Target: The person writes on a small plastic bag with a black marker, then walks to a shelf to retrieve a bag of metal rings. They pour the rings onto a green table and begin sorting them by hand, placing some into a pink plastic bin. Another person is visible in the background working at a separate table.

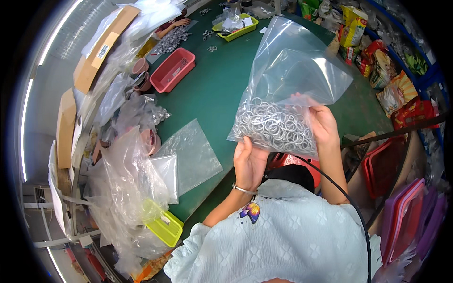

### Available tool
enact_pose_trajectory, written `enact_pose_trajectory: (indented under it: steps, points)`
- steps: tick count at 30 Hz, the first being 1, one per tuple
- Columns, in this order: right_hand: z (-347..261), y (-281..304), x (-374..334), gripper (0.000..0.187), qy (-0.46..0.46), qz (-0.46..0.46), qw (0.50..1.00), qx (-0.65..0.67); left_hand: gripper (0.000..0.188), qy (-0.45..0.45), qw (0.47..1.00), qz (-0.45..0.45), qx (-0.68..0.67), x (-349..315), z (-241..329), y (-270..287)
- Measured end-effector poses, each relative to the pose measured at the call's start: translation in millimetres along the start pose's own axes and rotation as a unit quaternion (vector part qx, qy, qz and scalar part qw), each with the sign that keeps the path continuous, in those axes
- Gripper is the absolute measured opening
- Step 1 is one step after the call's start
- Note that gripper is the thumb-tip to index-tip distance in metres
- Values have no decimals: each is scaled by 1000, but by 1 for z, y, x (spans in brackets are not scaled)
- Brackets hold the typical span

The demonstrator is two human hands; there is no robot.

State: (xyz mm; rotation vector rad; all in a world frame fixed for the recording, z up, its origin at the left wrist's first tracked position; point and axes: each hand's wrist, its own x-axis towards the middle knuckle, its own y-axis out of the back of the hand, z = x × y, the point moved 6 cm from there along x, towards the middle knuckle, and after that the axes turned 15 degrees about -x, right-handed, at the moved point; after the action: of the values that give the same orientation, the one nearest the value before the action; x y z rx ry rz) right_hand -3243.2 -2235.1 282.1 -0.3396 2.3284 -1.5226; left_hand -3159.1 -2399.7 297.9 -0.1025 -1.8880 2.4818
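A large clear plastic bag (288, 61) is held up over the green table, its upper part loose and folded over to the right. Many silvery metal rings (278, 125) lie heaped in its lower part. My left hand (250, 162) grips the bag's lower left edge, thumb on the near face and fingers behind. On the right side, my right hand (323, 122) is closed on the bag's edge beside the rings; some of its fingers are hidden by the plastic. Below the bag, a red container (306, 167) with rings shows partly behind my body.
A red tray (173, 70) and a yellow-green tray (236, 29) stand on the green table (212, 104). Flat clear bags (191, 155) lie at left near a lime basket (164, 221). Another person's hand (180, 22) is beside a metal pile. Colourful packages (377, 61) line the right.
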Motion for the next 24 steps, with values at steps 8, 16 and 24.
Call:
enact_pose_trajectory:
  steps: [8, 16, 24]
  points:
    - [40, 28, 104, 25, -52, -9, 996, -67, 42, 1, 999, 42, -22, 67, 47, 58]
    - [97, 67, 182, 25, -122, 127, 982, -68, 37, 24, 989, 111, -94, 117, 84, 159]
    - [136, 139, 208, 21, -120, 175, 977, -34, 39, 48, 975, 172, -136, 128, 87, 227]
